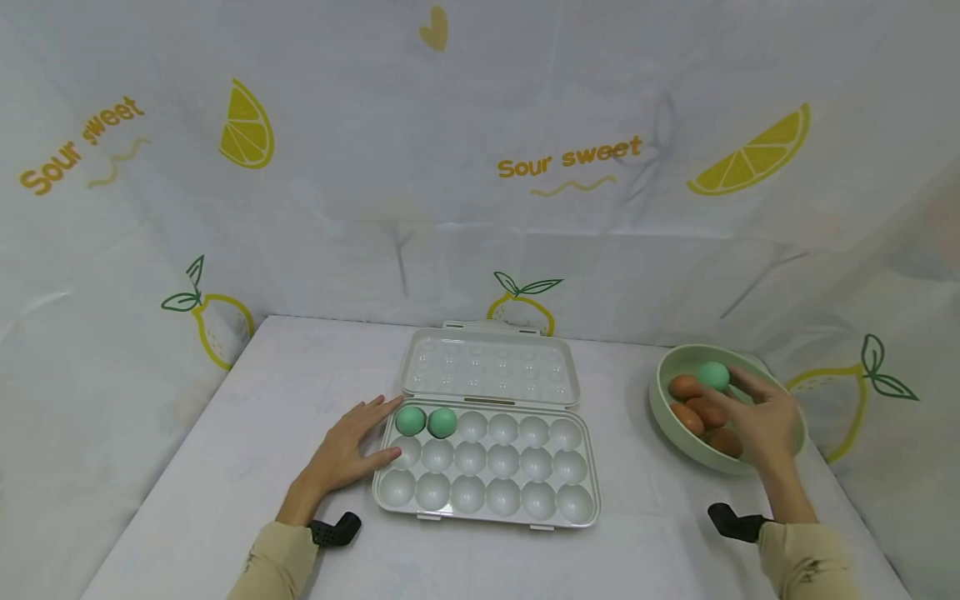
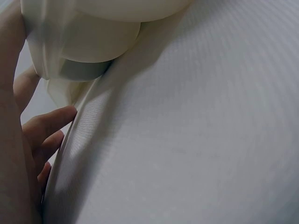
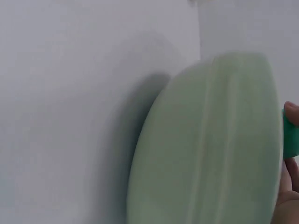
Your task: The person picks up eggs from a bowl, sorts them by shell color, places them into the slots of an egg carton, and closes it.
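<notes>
The right hand's point(image 1: 765, 425) fingers point(image 1: 742, 382) pinch a green egg point(image 1: 712, 376) over the bowl point(image 1: 663, 421) of brown eggs point(image 1: 693, 410). The left hand point(image 1: 348, 450) lies flat, fingers spread, against the egg tray's point(image 1: 487, 467) left edge on the bench point(image 1: 247, 433).

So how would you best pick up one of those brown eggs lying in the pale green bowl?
Probably from above, fingertips pinching the brown egg across its rounded sides. The pale green bowl walls block any sideways approach, and the right hand already holds the green egg that way.
</notes>
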